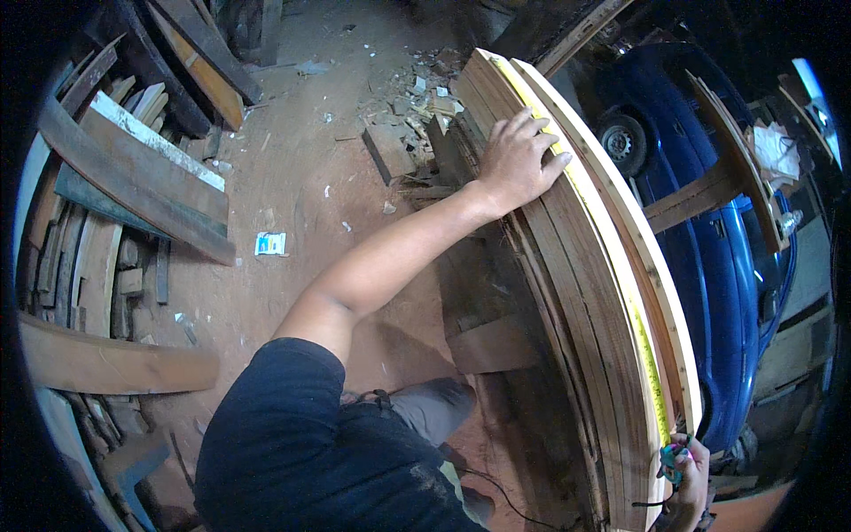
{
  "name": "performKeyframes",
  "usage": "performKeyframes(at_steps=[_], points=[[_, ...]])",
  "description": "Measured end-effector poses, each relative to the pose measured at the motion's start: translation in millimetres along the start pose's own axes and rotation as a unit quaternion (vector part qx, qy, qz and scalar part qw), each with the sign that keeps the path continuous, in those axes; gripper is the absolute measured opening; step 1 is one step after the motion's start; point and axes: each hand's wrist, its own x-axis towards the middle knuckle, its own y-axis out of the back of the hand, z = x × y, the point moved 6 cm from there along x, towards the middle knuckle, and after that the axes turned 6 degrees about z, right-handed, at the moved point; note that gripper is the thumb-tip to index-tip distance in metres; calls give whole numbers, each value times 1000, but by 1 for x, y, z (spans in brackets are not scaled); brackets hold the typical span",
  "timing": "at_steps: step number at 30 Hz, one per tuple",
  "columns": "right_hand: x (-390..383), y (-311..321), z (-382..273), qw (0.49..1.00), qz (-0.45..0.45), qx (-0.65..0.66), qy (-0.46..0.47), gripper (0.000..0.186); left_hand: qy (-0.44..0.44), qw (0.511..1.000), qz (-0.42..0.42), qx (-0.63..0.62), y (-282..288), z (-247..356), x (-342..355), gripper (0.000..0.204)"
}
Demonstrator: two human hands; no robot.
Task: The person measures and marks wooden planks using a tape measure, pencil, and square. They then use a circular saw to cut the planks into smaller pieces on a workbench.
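A yellow tape measure blade [631,306] is drawn out along the upper edge of a long stack of wooden boards [567,266]. My left hand [525,161] rests near the far end of the stack, its fingers apart and lying over the boards and the blade. At the near end, my right hand [694,479] is closed around the tape measure case [671,465], which looks teal and dark. A pale plank [634,222] on edge runs along the right side of the blade. Part of my right hand's grip is hidden behind the case.
A blue car [691,239] stands right of the stack, with a wooden upright [736,160] in front of it. Piled planks [133,177] line the left side. Wood scraps [417,124] and a small blue-and-white packet [270,244] lie on the dirt floor [301,168].
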Motion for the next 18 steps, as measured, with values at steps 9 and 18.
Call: performKeyframes(at_steps=[9,18], points=[[6,-25,-16,999,-42,-5,-6,64,18,999,-15,-38,-8,-16,1,54],[9,-24,-13,998,-26,-51,-25,74,12,999,-8,-49,-5,-20,-2,54]])
